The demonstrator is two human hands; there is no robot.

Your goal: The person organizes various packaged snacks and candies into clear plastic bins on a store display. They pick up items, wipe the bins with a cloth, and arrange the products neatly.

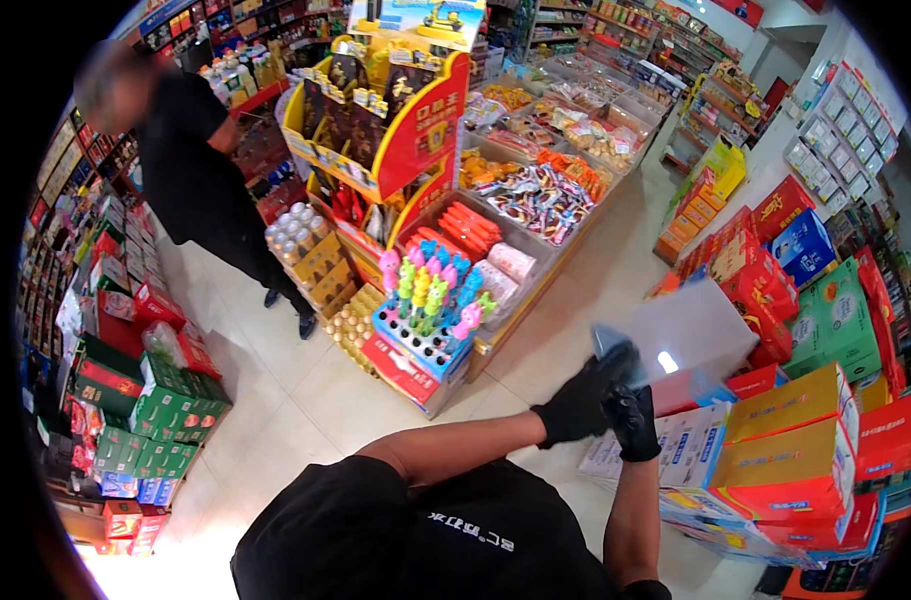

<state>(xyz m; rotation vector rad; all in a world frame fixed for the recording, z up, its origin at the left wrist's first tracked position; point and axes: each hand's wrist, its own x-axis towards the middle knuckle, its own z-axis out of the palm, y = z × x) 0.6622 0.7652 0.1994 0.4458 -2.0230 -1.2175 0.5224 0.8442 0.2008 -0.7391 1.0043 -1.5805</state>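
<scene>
Both my hands wear black gloves and are close together, right of centre. My left hand (587, 401) reaches across from the left, its fingers by a blurred, partly see-through bluish item (613, 341), perhaps plastic. My right hand (634, 420) touches it from below, fingers bent at the same spot. Which hand grips the item is hard to tell because of blur and overlap. Just beyond the hands stands a whitish translucent box or bin (688, 330) with a bright reflection on its top.
A candy counter (545, 300) with a rack of animal-topped sticks (429, 300) stands ahead. Stacked cartons (785, 420) rise at the right, green gift boxes (170, 397) at the left. Another person in black (193, 165) stands at the upper left, beside egg trays (354, 322).
</scene>
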